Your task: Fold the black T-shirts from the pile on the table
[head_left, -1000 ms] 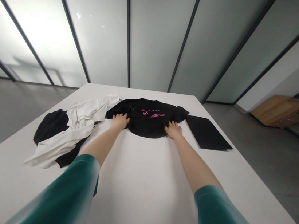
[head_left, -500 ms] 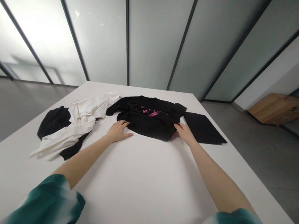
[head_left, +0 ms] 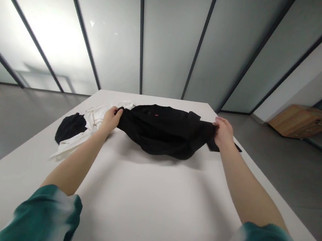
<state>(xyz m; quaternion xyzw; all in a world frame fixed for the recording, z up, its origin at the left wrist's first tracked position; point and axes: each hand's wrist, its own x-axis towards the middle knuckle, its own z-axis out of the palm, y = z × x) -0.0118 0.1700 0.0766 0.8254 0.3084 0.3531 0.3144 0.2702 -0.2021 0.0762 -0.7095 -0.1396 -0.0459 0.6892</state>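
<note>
A black shirt (head_left: pixel 162 134) with a trace of pink print hangs stretched between my two hands above the white table (head_left: pixel 150 198). My left hand (head_left: pixel 110 118) is closed on its left end. My right hand (head_left: pixel 222 131) is closed on its right end. The middle of the shirt sags down and touches the table top.
A heap of white and black clothes (head_left: pixel 79 131) lies at the left of the table. A folded black garment (head_left: pixel 236 147) peeks out behind my right hand. A wooden cabinet (head_left: pixel 303 121) stands on the floor at the right. Frosted glass panels rise behind the table.
My hands left the table top beside the shirt, moved apart to its two ends, took hold and lifted it. The shirt now hangs stretched instead of lying flat.
</note>
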